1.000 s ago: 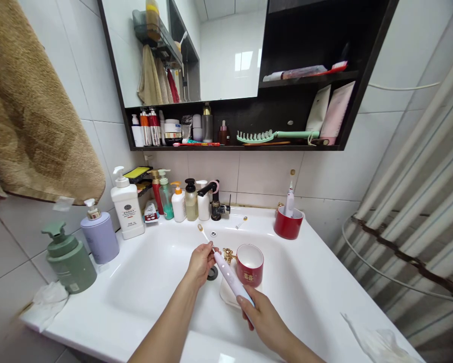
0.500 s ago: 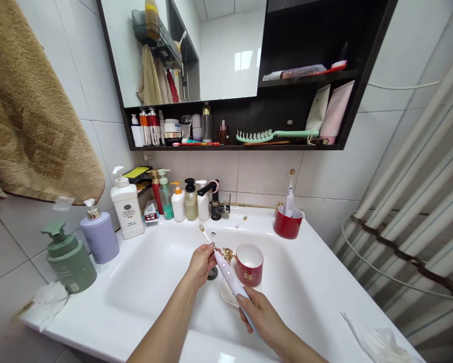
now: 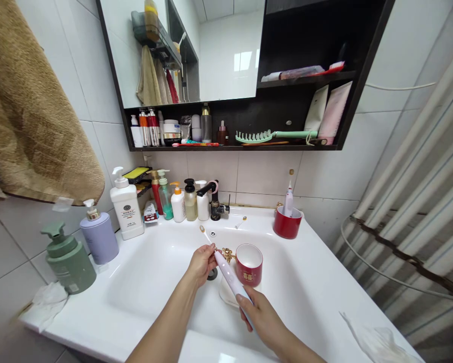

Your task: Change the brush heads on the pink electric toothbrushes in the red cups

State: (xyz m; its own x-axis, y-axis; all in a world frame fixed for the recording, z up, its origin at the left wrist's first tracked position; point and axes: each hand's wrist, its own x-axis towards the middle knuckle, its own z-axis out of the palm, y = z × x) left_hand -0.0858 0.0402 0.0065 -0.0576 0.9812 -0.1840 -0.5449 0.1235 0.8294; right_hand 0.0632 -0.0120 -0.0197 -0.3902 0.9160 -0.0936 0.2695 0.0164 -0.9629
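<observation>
A pale pink electric toothbrush slants over the white sink basin, its brush head pointing up and left. My right hand is wrapped round the lower end of its handle. My left hand pinches the thin neck just below the brush head. Right beside the handle, a red mug with a white inside and a gold handle stands in the basin on a white pad.
A black tap and several pump bottles line the back left of the counter. A second red cup holding another toothbrush stands at the back right. A brown towel hangs left. A crumpled plastic wrapper lies front right.
Both hands and the toothbrush have stayed almost still; my right hand has shifted very slightly along the handle.
</observation>
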